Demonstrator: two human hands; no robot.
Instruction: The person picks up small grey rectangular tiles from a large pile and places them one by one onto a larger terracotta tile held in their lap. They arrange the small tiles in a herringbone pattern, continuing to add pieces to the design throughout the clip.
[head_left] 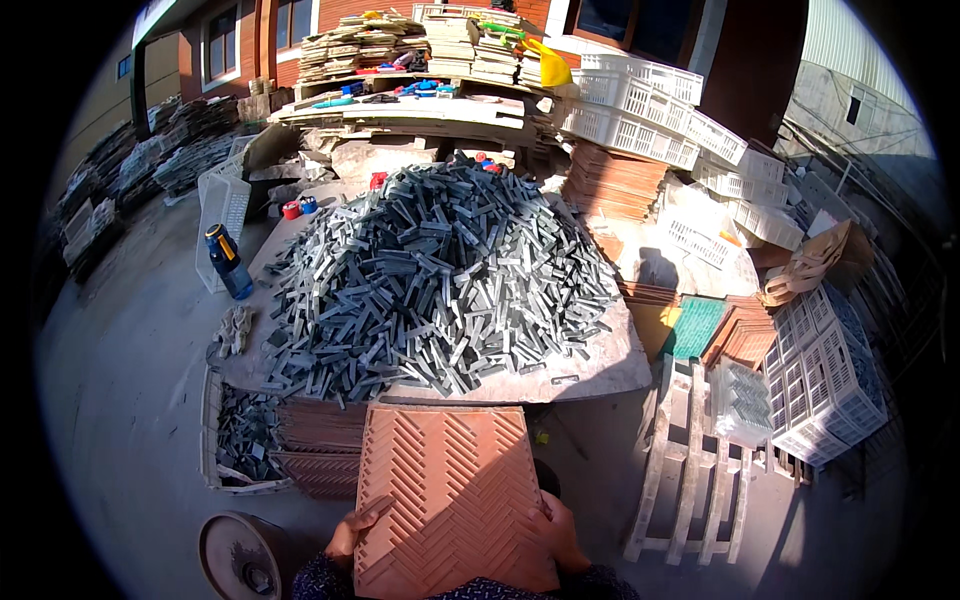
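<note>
Just in front of the person's body, at the near edge of the tabletop (628, 350), a reddish-brown grooved panel (450, 490) is held up between two bare hands. Its long axis seems to run straight away from the body toward the tabletop (clothing covers part of the near edge, so its full length cannot be told), with the far edge lying nearly level from left to right. Zigzag rows of slanted grooves run along that same direction, sunlit at the upper left and shaded at the lower right.

The panel lies between the hands, nearer its body end than its far end. The left hand (350, 532) is closed around the left edge, digits laid over the grooved face; the right hand (558, 532) grips the right edge at about the same level. Fingers underneath are hidden, so how far each hand curls below cannot be told.

Beyond the panel, a large heap of grey strips (440, 270) covers much of the tabletop. Left of the panel, similar reddish panels (322, 430) are stacked beside a pale crate (210, 430) of grey pieces, with a round bucket (222, 562) near the left hand. A slatted pallet (688, 455) lies well apart on the right.
</note>
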